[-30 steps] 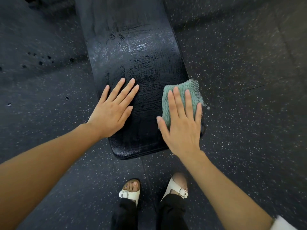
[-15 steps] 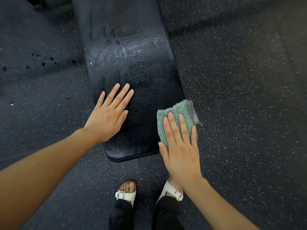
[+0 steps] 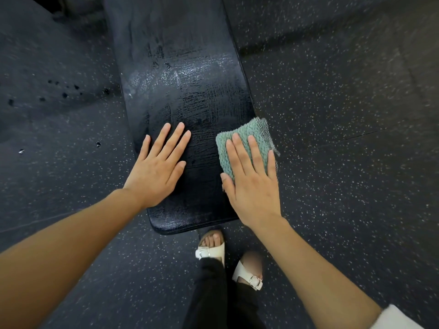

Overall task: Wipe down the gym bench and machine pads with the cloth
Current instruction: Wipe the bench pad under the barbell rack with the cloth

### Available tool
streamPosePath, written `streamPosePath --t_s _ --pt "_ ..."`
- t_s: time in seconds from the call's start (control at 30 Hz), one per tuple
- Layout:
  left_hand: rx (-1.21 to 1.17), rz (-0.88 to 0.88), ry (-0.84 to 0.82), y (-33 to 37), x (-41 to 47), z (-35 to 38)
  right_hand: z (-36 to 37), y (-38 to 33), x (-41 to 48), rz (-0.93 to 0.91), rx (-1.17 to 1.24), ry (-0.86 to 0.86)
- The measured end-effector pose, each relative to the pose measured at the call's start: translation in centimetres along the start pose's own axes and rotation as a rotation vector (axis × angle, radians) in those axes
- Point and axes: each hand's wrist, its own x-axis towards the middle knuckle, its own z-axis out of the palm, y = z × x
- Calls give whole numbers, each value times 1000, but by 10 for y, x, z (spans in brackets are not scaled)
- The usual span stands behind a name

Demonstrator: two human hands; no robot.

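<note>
Two flat hands lie on the near end of a black padded bench. The right hand, fingers straight and close together, presses a folded teal cloth onto the pad at its right edge. No finger curls round the cloth, and its far corner overhangs the edge. The left hand, likewise spread and holding nothing, rests on the pad's left half, near the cloth but apart from it. The bench's long axis runs straight away from the person, so a stroke would likely travel forward along it or leftward across it. The right hand is the nearer to the cloth. Cloth: coarse, knitted, soft. Pad: smooth skin, rounded corners, streaked with wet sheen. Floor: speckled rubber.
</note>
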Motion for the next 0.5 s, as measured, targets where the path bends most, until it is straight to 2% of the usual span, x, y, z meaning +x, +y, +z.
streamPosePath --t_s 0.23,0.4,0.5 --pt "-67 -45 33 14 3 0 -3 1 -11 21 41 17" --pt "-68 88 16 27 19 -10 -5 3 -51 59 150 13" --pt "-98 138 11 39 37 -15 -9 1 -39 104 231 49"
